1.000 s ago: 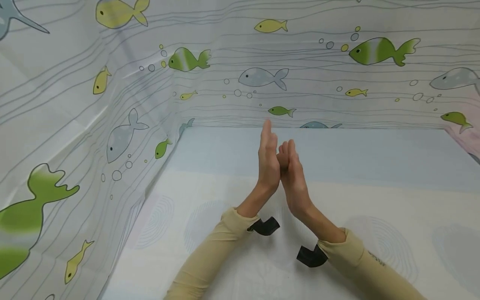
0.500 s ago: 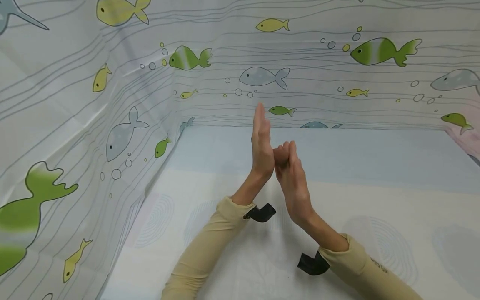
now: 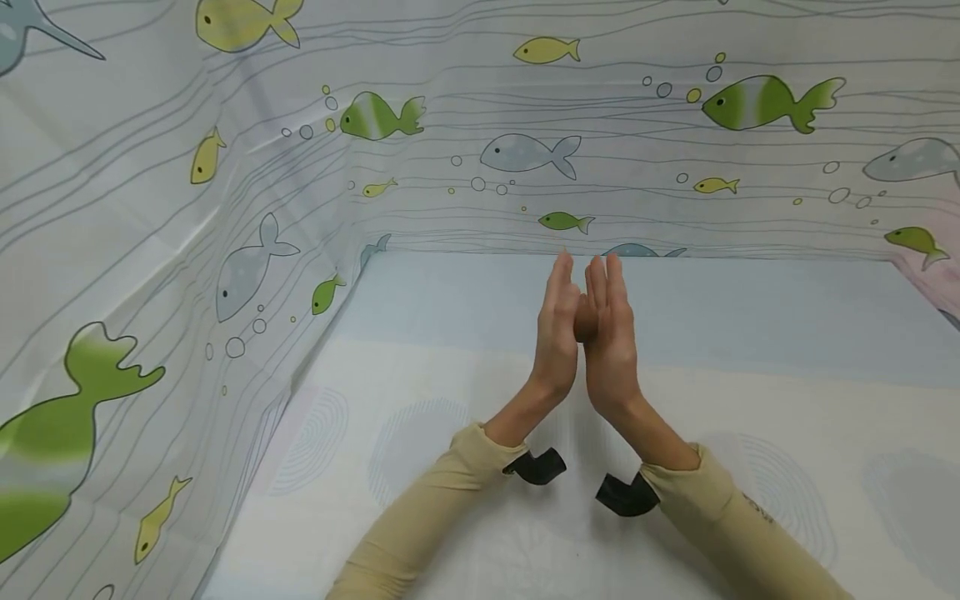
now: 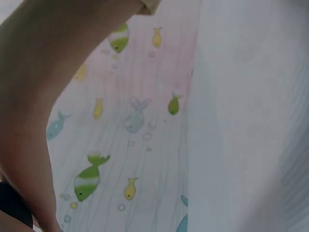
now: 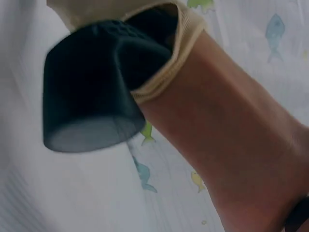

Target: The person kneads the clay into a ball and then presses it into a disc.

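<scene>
My left hand [image 3: 557, 343] and right hand [image 3: 612, 352] face each other palm to palm in the middle of the head view, fingers straight and pointing away. Pressed between the palms is a rounded brown lump [image 3: 585, 319], smooth like clay; much of it is hidden by the hands. Both palms lie flat against it, with no fingers curled round it. In each wrist view a bare wrist and forearm cross the picture, and a dark lump [image 4: 13, 205] peeks in at the lower left of the left one.
Under the hands is a pale table cover [image 3: 450, 375] with faint circle patterns. Fish-printed curtains [image 3: 420, 200] rise behind it and along the left. A black wrist mount [image 3: 538, 467] sticks out from the left sleeve, another black mount [image 3: 628, 495] from the right.
The left hand slid forward, then came back and to the right; the right hand has now moved forward beside it. The brown lump stayed between the palms and shifted slightly right.
</scene>
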A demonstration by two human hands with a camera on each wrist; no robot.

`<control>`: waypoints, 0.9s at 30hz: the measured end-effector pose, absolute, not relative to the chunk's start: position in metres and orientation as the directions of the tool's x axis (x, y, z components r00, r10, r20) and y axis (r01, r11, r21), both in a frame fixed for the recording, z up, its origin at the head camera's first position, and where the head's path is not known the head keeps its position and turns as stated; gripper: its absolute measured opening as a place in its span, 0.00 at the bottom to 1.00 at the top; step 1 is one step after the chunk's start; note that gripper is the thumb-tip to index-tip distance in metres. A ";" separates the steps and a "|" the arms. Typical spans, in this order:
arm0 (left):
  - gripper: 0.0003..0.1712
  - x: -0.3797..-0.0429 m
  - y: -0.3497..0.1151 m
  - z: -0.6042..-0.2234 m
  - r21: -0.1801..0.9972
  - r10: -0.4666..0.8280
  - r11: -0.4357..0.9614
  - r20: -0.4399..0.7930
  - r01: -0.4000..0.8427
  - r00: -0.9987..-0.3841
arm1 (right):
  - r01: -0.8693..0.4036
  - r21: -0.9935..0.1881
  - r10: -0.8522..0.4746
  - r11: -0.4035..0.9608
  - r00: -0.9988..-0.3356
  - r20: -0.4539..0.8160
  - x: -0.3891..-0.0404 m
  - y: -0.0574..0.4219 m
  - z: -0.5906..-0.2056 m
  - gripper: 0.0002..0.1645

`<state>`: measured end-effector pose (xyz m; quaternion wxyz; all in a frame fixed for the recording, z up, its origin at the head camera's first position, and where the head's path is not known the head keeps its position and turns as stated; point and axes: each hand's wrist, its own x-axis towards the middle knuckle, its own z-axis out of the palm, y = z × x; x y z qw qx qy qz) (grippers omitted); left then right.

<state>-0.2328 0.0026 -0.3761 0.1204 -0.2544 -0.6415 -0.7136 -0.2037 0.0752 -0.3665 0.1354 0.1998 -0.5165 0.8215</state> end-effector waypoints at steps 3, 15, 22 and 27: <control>0.44 -0.226 0.007 -0.379 0.857 0.180 -0.161 0.513 0.489 -0.839 | -0.449 -0.768 0.081 -0.456 -0.881 0.467 -0.212 0.081 -0.364 0.43; 0.45 -0.191 0.013 -0.380 0.857 0.338 -0.167 0.514 0.488 -0.788 | -0.382 -0.705 0.124 -0.598 -0.912 0.390 -0.244 0.106 -0.366 0.45; 0.47 -0.183 0.014 -0.376 0.843 0.346 -0.151 0.534 0.515 -0.772 | -0.321 -0.647 0.063 -0.691 -0.919 0.390 -0.249 0.111 -0.370 0.48; 0.48 -0.186 0.014 -0.377 0.848 0.326 -0.099 0.522 0.521 -0.788 | -0.289 -0.653 0.015 -0.700 -0.920 0.392 -0.242 0.107 -0.367 0.47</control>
